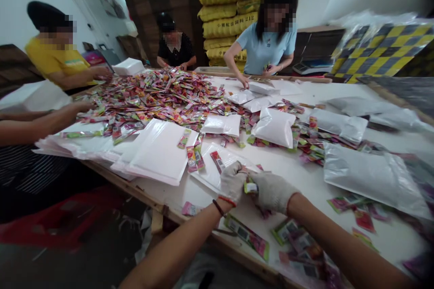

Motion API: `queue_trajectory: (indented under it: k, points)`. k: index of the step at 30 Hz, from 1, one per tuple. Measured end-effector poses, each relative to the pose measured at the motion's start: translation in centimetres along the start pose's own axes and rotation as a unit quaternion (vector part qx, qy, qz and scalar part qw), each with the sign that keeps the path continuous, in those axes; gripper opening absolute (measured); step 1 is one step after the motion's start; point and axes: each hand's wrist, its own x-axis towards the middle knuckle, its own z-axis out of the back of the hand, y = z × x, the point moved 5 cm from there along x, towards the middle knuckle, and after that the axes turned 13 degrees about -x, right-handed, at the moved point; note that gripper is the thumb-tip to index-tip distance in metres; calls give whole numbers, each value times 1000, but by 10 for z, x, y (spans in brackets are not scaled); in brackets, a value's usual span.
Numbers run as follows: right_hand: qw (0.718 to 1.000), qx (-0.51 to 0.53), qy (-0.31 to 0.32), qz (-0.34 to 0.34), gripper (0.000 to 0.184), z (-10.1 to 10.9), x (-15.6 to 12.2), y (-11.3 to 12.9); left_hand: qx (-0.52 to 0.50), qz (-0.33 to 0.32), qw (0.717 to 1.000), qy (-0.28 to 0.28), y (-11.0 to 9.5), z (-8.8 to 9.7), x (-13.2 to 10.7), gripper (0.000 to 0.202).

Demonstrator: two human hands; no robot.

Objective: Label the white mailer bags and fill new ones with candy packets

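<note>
My left hand (232,183), in a pale knit glove, is closed in a pinch; what its fingers hold is hidden. Close beside it, my right hand (276,192), gloved too, grips a small green-edged sachet (251,187). Beneath and behind my left hand a white mailer bag (212,179) lies flat, with a red sachet (217,161) on top. Several loose sachets (247,234) lie on the table near my forearms. A stack of flat white mailers (162,149) is to the left of my hands.
A large sachet heap (159,90) covers the table's far left. Filled white mailers (369,169) lie at right and mid-table. Co-workers stand around: one in blue (271,40), one in yellow (61,58), one in black (176,49), plus someone's arm (44,122). The wooden table edge (162,210) runs in front.
</note>
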Motion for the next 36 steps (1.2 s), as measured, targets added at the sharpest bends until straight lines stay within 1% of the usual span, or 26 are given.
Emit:
queue_trajectory:
  k: [1, 2, 3, 4, 6, 8, 10, 12, 13, 14, 15, 16, 18, 20, 22, 23, 24, 26, 27, 29, 30, 31, 32, 33, 34, 36]
  points:
    - [1000, -18, 17, -2, 31, -1, 3, 1, 57, -52, 997, 21, -11, -4, -5, 16]
    - [999, -27, 38, -1, 29, -3, 7, 1, 121, -105, 986, 36, -21, -8, -10, 17]
    - [998, -29, 64, 3, 28, -4, 10, 1, 185, -151, 970, 45, -30, -13, -15, 19]
    - [996, -26, 85, 5, 28, -6, 14, 0, 242, -180, 952, 45, -36, -17, -19, 20]
    - [995, 6, 95, 0, 28, -6, 16, -4, 324, -185, 927, 31, -40, -22, -20, 19]
    - [995, 69, 66, -24, 27, -7, 10, -9, 384, -169, 907, 26, -36, -25, -15, 16]
    - [988, 144, 10, -46, 34, -10, -5, -13, 416, -160, 895, 28, -28, -25, -8, 16]
    - [976, 204, -64, -46, 46, -13, -21, -16, 423, -164, 891, 38, -22, -26, -4, 18]
    - [971, 216, -99, -39, 47, -14, -27, -17, 422, -166, 890, 43, -20, -27, -4, 19]
    - [969, 212, -124, -29, 42, -15, -29, -16, 422, -170, 889, 52, -20, -28, -5, 21]
    - [972, 194, -134, -23, 36, -16, -29, -15, 424, -175, 886, 65, -21, -30, -8, 22]
    - [978, 166, -125, -28, 31, -16, -25, -14, 429, -183, 881, 79, -24, -32, -10, 23]
    - [990, 106, -68, -69, 23, -17, -11, -14, 446, -198, 867, 102, -31, -33, -15, 24]
    - [991, 81, -28, -105, 21, -15, 1, -16, 464, -207, 854, 110, -35, -29, -16, 25]
    - [986, 121, -54, -100, 23, -12, 6, -19, 467, -203, 854, 103, -35, -19, -11, 25]
    - [978, 171, -81, -86, 25, -13, 5, -21, 459, -196, 861, 98, -32, -13, -8, 26]
    - [964, 230, -114, -75, 27, -15, 3, -23, 443, -189, 871, 95, -29, -10, -6, 26]
    - [925, 318, -190, -81, 28, -24, -2, -30, 398, -183, 893, 103, -22, -9, -5, 28]
    - [909, 335, -227, -100, 27, -29, -4, -34, 376, -189, 900, 112, -20, -12, -6, 28]
    - [890, 326, -281, -147, 21, -38, -4, -37, 328, -206, 913, 127, -19, -22, -12, 27]
    - [886, 325, -285, -165, 18, -41, -2, -38, 287, -200, 927, 131, -20, -26, -13, 26]
    - [881, 340, -279, -176, 17, -44, 0, -39, 219, -171, 952, 132, -20, -27, -13, 25]
    - [869, 374, -270, -182, 18, -46, 2, -41, 129, -124, 976, 124, -20, -25, -11, 25]
    - [848, 421, -263, -185, 21, -47, 1, -45, 35, -70, 991, 110, -20, -21, -7, 24]
    - [817, 476, -262, -192, 25, -47, -1, -51, -45, -25, 994, 93, -21, -16, -2, 24]
    - [736, 591, -255, -211, 32, -47, -10, -63, -150, 28, 987, 50, -29, -5, 7, 23]
